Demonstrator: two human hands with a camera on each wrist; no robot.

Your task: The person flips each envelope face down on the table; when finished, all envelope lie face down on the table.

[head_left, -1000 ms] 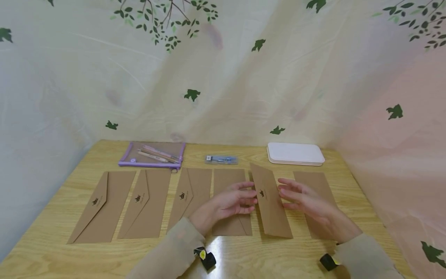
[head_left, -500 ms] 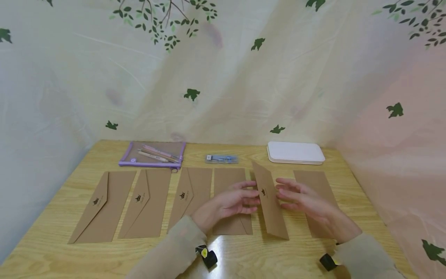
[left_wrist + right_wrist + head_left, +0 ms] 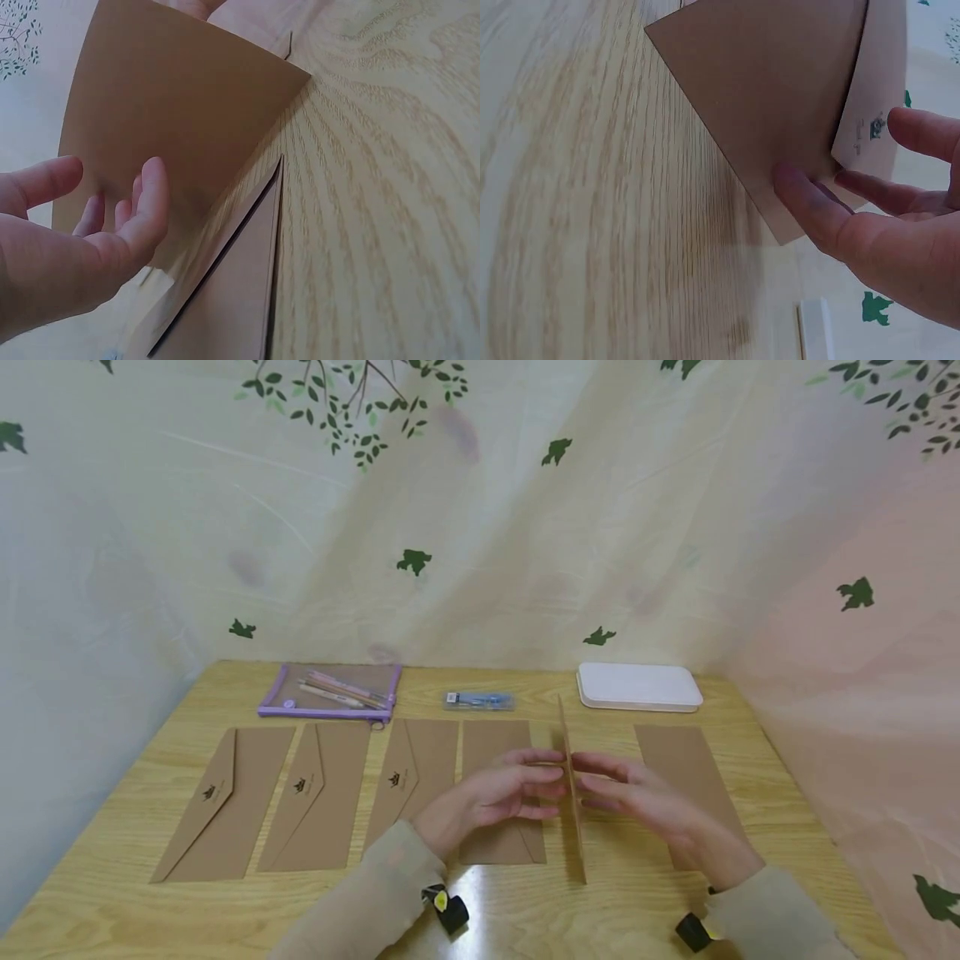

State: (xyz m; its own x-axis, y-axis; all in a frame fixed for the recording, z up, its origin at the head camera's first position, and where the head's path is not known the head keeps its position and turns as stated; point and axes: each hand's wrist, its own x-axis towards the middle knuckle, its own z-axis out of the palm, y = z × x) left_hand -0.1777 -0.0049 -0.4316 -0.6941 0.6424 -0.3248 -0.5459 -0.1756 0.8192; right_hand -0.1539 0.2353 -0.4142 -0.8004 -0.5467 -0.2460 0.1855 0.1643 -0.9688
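Observation:
A brown kraft envelope (image 3: 573,831) stands on its long edge, nearly upright and edge-on in the head view. My left hand (image 3: 491,793) is on its left side, its loosely bent fingertips close to or touching the plain face (image 3: 180,97). On the other side, the extended fingers of my right hand (image 3: 660,806) touch the envelope in the right wrist view. There its flap (image 3: 874,112) shows, with a dark printed emblem. Neither hand curls round the paper. Another envelope (image 3: 498,847) lies flat under my left hand, and one more (image 3: 686,768) lies beyond my right hand.
Three envelopes with crown-printed flaps lie flat at the left, among them the leftmost one (image 3: 247,793). Along the back of the wooden table (image 3: 187,918) are a purple-edged pouch (image 3: 330,714) with pens, a small blue package (image 3: 480,702) and a white case (image 3: 637,687).
The envelope has turned from leaning, with its printed side showing, to nearly upright and edge-on. My right hand has shifted left with it; my left hand has moved slightly right.

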